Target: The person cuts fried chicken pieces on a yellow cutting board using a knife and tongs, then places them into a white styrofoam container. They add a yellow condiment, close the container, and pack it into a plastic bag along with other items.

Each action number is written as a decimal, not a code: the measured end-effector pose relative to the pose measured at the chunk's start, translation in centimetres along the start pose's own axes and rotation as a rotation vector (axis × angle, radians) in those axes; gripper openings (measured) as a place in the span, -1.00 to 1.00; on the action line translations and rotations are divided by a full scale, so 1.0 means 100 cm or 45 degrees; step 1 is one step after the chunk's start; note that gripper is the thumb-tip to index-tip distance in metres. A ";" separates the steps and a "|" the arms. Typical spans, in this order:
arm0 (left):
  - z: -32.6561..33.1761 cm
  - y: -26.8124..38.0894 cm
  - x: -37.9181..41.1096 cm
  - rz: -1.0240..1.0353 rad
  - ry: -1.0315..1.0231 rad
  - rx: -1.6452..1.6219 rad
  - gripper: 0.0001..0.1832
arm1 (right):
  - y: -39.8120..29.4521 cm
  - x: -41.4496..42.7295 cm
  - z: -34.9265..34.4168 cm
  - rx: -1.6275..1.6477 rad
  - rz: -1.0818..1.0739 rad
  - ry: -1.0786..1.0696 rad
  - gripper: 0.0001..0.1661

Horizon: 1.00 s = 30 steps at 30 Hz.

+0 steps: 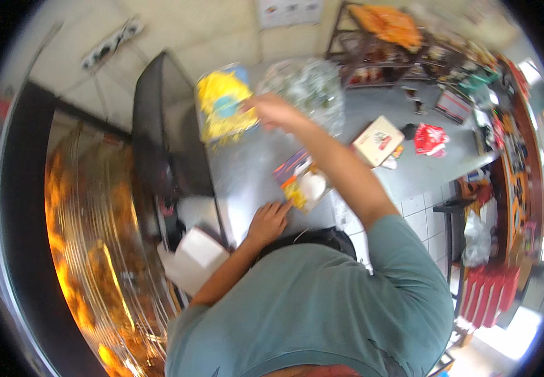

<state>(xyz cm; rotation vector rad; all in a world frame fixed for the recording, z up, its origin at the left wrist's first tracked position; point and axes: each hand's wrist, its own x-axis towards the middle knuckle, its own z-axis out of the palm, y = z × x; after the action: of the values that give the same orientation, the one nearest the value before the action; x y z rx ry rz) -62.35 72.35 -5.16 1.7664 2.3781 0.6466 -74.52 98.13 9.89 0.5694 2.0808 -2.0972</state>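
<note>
My right hand reaches across the steel counter, its fingers on the rim of a teal round scoop or small dish. That dish sits over a heap of yellow rice-like food in a blue-edged tray. My left hand rests low on the counter, fingers spread a little. Its index fingertip meets the edge of an opened purple and orange food box. Inside the box lie some yellow food and a white rounded item, blurred; my right forearm passes above and beside it.
A clear plastic bag with green contents stands right of the tray. Further right are a cream printed box and a red packet. On the left stand a dark upright panel and a lit glass cabinet.
</note>
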 end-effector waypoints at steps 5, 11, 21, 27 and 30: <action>-0.004 -0.002 0.009 -0.018 -0.022 -0.047 -0.40 | 0.020 0.050 -0.024 -1.061 -0.316 0.649 -0.37; -0.001 0.025 0.016 -0.238 -0.051 -0.242 -0.42 | 0.036 -0.057 -0.154 -0.594 -0.348 0.391 -0.46; 0.017 0.088 0.029 -0.794 -0.004 -0.265 -0.32 | 0.067 -0.080 -0.430 -0.859 -0.487 1.282 -0.66; 0.043 0.159 0.033 -1.159 0.245 -0.165 -0.30 | 0.063 -0.087 -0.473 -0.888 -0.443 0.824 -0.65; 0.071 0.199 0.023 -1.061 0.484 -0.024 -0.56 | 0.093 -0.107 -0.560 -0.564 -0.477 1.186 -0.66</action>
<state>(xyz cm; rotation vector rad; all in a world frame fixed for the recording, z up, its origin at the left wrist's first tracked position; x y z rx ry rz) -43.06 81.09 -3.29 0.5262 2.9741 0.8905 -51.83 151.14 6.28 1.3462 3.2345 -1.5246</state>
